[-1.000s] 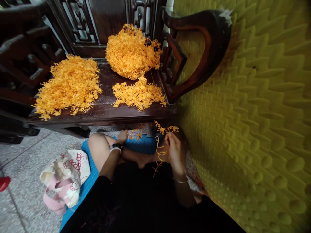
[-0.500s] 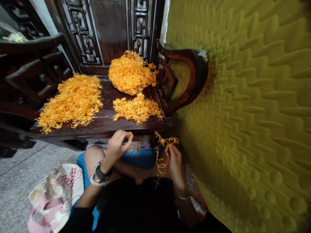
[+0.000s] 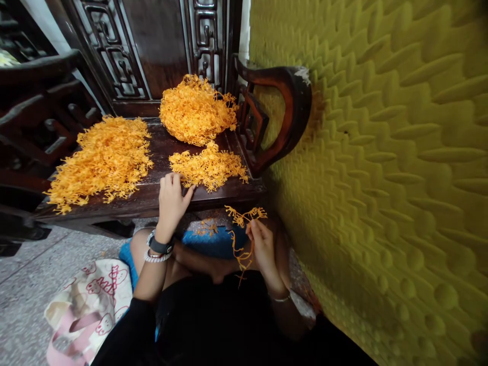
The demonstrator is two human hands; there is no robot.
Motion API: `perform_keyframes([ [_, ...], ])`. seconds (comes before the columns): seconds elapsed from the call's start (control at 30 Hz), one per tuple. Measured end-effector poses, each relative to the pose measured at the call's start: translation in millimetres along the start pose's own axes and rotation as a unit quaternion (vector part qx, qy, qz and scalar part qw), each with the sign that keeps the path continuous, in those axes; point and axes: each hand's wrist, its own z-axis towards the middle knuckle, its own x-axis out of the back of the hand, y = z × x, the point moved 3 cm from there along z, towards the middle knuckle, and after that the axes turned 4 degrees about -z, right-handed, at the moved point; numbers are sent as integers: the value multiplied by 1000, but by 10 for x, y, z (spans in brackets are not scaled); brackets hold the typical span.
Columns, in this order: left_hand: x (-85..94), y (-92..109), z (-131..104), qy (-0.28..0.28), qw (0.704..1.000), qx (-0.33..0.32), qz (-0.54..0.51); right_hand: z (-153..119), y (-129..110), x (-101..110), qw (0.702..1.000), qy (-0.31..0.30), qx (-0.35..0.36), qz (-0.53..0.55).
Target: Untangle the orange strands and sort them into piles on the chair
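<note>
My right hand is closed in a pinch on an orange branching plastic strand. Small prongs stick out along the strand, and its thin lower end dangles over my lap. At the front edge of the dark wooden bench seat, my left hand reaches to the left end of a small pile of orange branching pieces. Its thumb stands apart from the fingers, whose tips are partly hidden; I see nothing held there.
A large heap of orange pieces covers the seat's left side; a rounded heap sits behind the small pile. A curved armrest and a yellow textured wall stand at right. A cloth bag lies on the floor.
My left hand has moved forward and up from above my lap to the small pile, and its pinch has opened. My right hand keeps the strand. The view has shifted slightly.
</note>
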Motion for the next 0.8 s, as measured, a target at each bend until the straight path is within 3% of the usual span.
perform_keyframes([
  [0.13,179,238,-116,5,995,-4,-100,-33,-130,-32,998,-17,44,-48],
  [0.2,208,406,-235,-65,977,9,-205,-54,-181,-58,994,-29,74,-72],
  [0.27,160,580,-381,-166,938,40,-303,-67,-209,-99,991,-42,99,-81],
  [0.33,83,731,-510,-216,909,65,-350,-70,-223,-152,988,-53,118,-88],
  [0.4,25,825,-579,-183,913,72,-357,-78,-244,-208,984,-65,133,-101],
  [0.5,44,813,-580,-73,928,73,-358,-152,-315,-256,978,-85,154,-112],
  [0.57,179,664,-534,41,930,98,-351,-261,-376,-258,972,-110,173,-116],
  [0.67,501,318,-472,231,899,165,-334,-452,-424,-248,961,-168,189,-108],
  [0.7,587,223,-453,250,891,181,-332,-495,-419,-246,962,-180,181,-99],
  [0.73,639,158,-429,229,895,188,-334,-520,-405,-246,966,-182,166,-85],
  [0.8,644,127,-394,119,907,186,-358,-515,-364,-251,978,-158,125,-52],
])
